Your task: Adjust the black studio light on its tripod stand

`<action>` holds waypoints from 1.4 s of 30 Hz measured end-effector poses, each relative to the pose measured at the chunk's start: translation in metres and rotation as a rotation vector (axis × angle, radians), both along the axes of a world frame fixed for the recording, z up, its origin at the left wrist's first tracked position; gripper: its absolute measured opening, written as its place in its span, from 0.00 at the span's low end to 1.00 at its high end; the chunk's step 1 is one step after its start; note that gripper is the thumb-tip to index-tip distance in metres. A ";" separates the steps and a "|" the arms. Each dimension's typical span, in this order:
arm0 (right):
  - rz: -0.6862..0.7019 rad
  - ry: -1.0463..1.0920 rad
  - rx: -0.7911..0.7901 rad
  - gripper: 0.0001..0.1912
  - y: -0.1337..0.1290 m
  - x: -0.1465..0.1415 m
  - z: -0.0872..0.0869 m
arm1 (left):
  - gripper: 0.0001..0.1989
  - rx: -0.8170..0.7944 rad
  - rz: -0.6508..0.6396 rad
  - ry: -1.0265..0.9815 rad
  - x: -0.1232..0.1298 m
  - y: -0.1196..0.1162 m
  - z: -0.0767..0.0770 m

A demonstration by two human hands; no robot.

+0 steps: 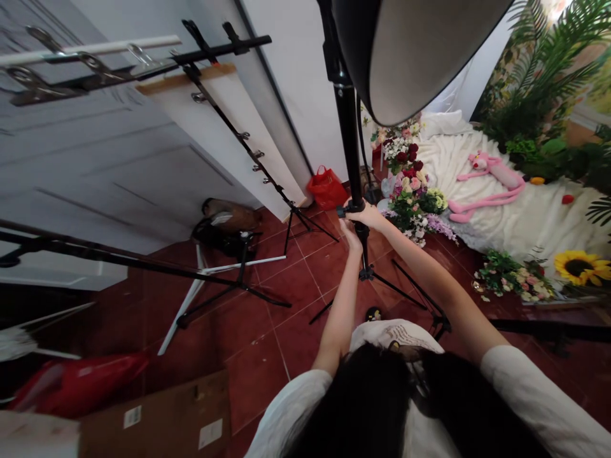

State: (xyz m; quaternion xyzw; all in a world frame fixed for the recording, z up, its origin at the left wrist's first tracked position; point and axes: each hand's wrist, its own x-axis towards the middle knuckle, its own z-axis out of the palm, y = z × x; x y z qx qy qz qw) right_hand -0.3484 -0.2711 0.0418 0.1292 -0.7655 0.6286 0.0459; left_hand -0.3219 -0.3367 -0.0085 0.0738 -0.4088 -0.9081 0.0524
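Observation:
A black light stand [350, 146] rises in front of me, carrying a large softbox-like lamp head [424, 57] at the top right. My right hand [371, 216] is closed round the pole at its collar. Just below, my left hand [351, 235] grips the stand from the left side, close to the locking knob [342, 212]; its fingertips are partly hidden. Under my hands, the stand's legs [398, 289] spread over the red tiled floor [305, 280].
A backdrop stand [233, 130] with clamps and a white roll [267, 146] stands left. A red bag [327, 189] sits by the wall. Flowers [411, 184] and a pink plush toy [506, 178] on white cloth [563, 216] are right. A cardboard box [167, 407] lies lower left.

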 end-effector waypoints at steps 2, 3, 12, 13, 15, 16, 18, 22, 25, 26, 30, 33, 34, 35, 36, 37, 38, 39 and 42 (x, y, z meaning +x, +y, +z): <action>0.002 0.027 0.010 0.14 0.000 0.004 -0.003 | 0.39 0.009 -0.004 0.018 0.000 0.000 -0.003; 0.005 0.040 0.021 0.14 0.001 0.007 -0.005 | 0.39 0.003 0.002 0.016 0.000 0.000 -0.005; -0.234 0.311 0.548 0.28 0.024 0.034 -0.014 | 0.41 -0.153 -0.026 -0.017 -0.005 0.000 -0.015; -0.226 0.330 0.557 0.28 0.027 0.039 -0.018 | 0.40 -0.174 -0.030 -0.019 -0.006 0.001 -0.016; -0.213 0.362 0.543 0.28 0.036 0.051 -0.028 | 0.39 -0.222 -0.015 -0.031 -0.008 0.002 -0.019; -0.212 0.369 0.528 0.27 0.040 0.058 -0.034 | 0.38 -0.248 0.002 -0.038 -0.009 0.003 -0.021; -0.209 0.364 0.505 0.26 0.049 0.071 -0.048 | 0.36 -0.296 0.039 -0.058 -0.011 0.007 -0.023; -0.134 0.329 0.515 0.27 0.059 0.083 -0.068 | 0.35 -0.376 0.118 -0.109 -0.014 0.018 -0.024; -0.104 0.304 0.536 0.28 0.055 0.076 -0.074 | 0.32 -0.443 0.219 -0.164 -0.014 0.022 -0.023; -0.108 0.293 0.540 0.28 0.053 0.073 -0.075 | 0.32 -0.466 0.238 -0.172 -0.013 0.023 -0.023; -0.116 0.244 0.571 0.29 0.047 0.058 -0.073 | 0.32 -0.576 0.261 -0.205 -0.009 0.023 -0.022; -0.136 0.217 0.611 0.27 0.046 0.050 -0.069 | 0.33 -0.642 0.310 -0.248 -0.007 0.023 -0.018; -0.144 0.207 0.617 0.26 0.047 0.048 -0.067 | 0.33 -0.649 0.324 -0.262 -0.006 0.023 -0.017; -0.149 0.198 0.616 0.26 0.047 0.045 -0.065 | 0.33 -0.648 0.332 -0.275 -0.006 0.023 -0.016; -0.151 0.188 0.610 0.25 0.048 0.043 -0.063 | 0.32 -0.641 0.334 -0.281 -0.006 0.023 -0.016; -0.145 0.178 0.600 0.25 0.049 0.040 -0.062 | 0.32 -0.629 0.333 -0.280 -0.006 0.023 -0.015; -0.130 0.167 0.586 0.25 0.049 0.037 -0.060 | 0.31 -0.617 0.330 -0.271 -0.005 0.023 -0.014; -0.113 0.154 0.564 0.25 0.050 0.034 -0.060 | 0.31 -0.606 0.324 -0.254 -0.005 0.023 -0.014; -0.119 0.096 0.426 0.28 0.052 0.029 -0.059 | 0.32 -0.578 0.302 -0.190 -0.004 0.023 -0.014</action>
